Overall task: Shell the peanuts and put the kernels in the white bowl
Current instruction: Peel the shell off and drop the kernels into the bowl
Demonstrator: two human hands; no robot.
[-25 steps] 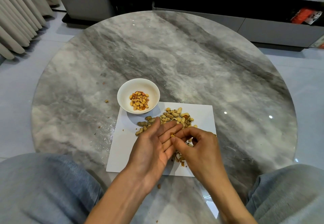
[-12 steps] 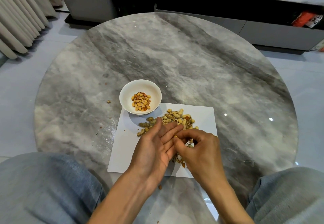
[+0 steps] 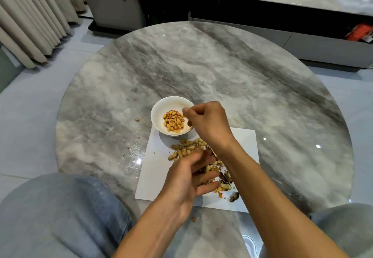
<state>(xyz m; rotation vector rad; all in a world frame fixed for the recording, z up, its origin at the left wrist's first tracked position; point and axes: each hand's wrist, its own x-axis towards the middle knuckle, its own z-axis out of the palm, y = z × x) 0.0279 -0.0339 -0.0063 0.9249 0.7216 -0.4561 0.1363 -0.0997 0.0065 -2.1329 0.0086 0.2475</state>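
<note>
Marble tabletop (image 3: 232,72), paper sheet (image 3: 244,142) on it. Step in hand: dropping kernels into bowl (image 3: 156,112), part filled. Right hand (image 3: 207,123) over rim, fingers curled, contents hidden. Left hand (image 3: 188,179) loosely open over shells (image 3: 225,178). Next: pinch one of the peanuts (image 3: 186,148), crack gently.

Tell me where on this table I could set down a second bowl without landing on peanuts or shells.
The marble table is bare across its far half beyond the white bowl, and along the right side past the white paper. The paper's near-left corner is also free. It is crowded mid-paper: unshelled peanuts, broken shells and the left hand.
</note>
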